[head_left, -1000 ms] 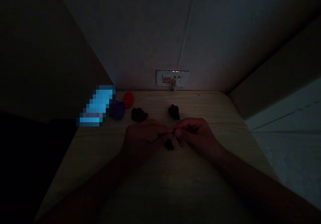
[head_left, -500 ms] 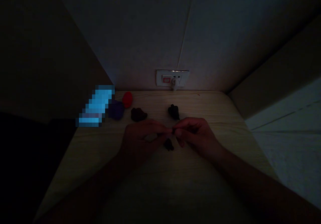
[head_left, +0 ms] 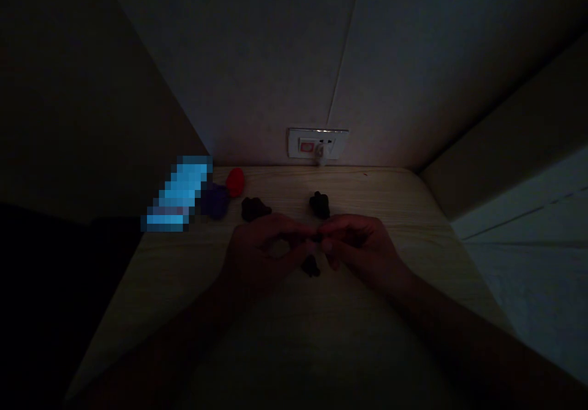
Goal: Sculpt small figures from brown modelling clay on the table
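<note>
Over the middle of the wooden tabletop, my left hand point(head_left: 260, 250) and my right hand point(head_left: 365, 244) meet at their fingertips. Both pinch a small dark lump point(head_left: 316, 237) that looks like modelling clay, mostly hidden by the fingers. Just below the fingertips lies another small dark piece point(head_left: 311, 266). Beyond my hands sits a larger black lump point(head_left: 319, 205). A dark brown lump point(head_left: 255, 209) rests behind my left hand. Farther left, a red lump point(head_left: 235, 182) touches or nearly touches a purple one point(head_left: 215, 201). Dim light hides fine detail.
A bright, pixelated, phone-like rectangle point(head_left: 178, 192) is at the table's left edge. Behind the wooden table point(head_left: 294, 349) rises a wall with a socket plate point(head_left: 294, 143) and something plugged into it. A pale panel point(head_left: 528, 214) stands to the right.
My thumbs and index fingertips have parted slightly, so more of the small dark lump shows between them. The whole view has shifted a little; the lumps on the table stay in place.
</note>
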`<state>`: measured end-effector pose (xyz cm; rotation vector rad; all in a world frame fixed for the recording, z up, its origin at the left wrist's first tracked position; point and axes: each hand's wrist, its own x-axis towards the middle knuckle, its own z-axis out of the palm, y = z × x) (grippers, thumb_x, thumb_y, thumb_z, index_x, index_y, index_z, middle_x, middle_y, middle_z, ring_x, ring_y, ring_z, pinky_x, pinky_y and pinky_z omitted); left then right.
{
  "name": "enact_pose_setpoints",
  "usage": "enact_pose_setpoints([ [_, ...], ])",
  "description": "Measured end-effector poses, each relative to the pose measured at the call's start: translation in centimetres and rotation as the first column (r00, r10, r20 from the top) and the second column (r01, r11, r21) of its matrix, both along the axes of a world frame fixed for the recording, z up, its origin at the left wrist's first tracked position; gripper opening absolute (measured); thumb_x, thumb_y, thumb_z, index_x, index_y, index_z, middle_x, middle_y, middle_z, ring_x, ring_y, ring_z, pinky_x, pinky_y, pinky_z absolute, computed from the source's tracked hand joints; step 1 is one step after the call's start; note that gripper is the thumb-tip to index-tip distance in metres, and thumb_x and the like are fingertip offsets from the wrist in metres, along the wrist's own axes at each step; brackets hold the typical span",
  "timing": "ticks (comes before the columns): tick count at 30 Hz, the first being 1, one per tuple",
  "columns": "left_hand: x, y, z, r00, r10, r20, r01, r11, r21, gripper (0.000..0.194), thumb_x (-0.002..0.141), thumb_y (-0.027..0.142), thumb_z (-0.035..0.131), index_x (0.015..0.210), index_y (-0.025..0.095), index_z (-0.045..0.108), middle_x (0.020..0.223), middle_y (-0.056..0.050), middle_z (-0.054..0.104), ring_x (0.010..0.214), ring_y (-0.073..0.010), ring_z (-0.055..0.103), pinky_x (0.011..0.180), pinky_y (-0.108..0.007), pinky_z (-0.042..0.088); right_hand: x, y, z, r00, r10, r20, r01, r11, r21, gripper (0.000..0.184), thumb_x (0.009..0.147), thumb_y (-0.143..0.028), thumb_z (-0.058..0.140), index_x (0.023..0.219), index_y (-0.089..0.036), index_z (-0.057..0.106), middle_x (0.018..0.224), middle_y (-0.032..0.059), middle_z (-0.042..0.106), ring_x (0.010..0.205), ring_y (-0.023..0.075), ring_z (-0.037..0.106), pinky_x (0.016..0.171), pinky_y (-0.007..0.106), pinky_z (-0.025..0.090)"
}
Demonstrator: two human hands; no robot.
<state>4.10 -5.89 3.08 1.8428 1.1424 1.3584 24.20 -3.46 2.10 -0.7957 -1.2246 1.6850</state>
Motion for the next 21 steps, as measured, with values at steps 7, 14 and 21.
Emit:
enact_pose_setpoints([
  [7, -0.21, 0.19, -0.2, 1.0, -0.016, -0.02, 0.017, 0.998, 0.053, 0.014, 0.08, 0.015, 0.082, 0.09, 0.025, 0.08, 0.083, 0.0, 0.077, 0.075, -0.0131, 0.072, 0.066, -0.023, 0.058, -0.08, -0.09, 0.0, 0.999, -0.01, 0.04, 0.009, 1.0, 0.028, 0.021, 0.069, -0.022, 0.092, 0.087, -0.021, 0.082, 0.068, -0.0004, 0.075, 0.048, 0.0083, 0.063, 0.045, 0.018, 0.053],
  [14, 0.0, 0.15, 0.09, 0.999, -0.032, -0.036, 0.034, 0.998, 0.061, 0.012, 0.081, 0.011, 0.08, 0.088, 0.02, 0.079, 0.082, -0.001, 0.076, 0.074, -0.0118, 0.071, 0.066, -0.021, 0.057, -0.03, -0.11, -0.11, 1.0, -0.005, 0.022, 0.004, 0.998, 0.059, 0.018, 0.072, -0.019, 0.09, 0.087, -0.022, 0.082, 0.072, 0.0001, 0.076, 0.05, 0.0074, 0.063, 0.047, 0.017, 0.054],
  [21, 0.06, 0.1, 0.13, 1.0, -0.008, -0.018, 0.009, 0.999, 0.034, 0.014, 0.079, 0.011, 0.08, 0.089, 0.02, 0.078, 0.082, -0.002, 0.075, 0.073, -0.0132, 0.07, 0.064, -0.023, 0.057, -0.1, -0.12, 0.17, 0.999, -0.014, 0.036, 0.013, 0.999, 0.039, 0.021, 0.068, -0.02, 0.093, 0.086, -0.021, 0.082, 0.071, 0.0006, 0.077, 0.048, 0.0073, 0.063, 0.045, 0.016, 0.054],
])
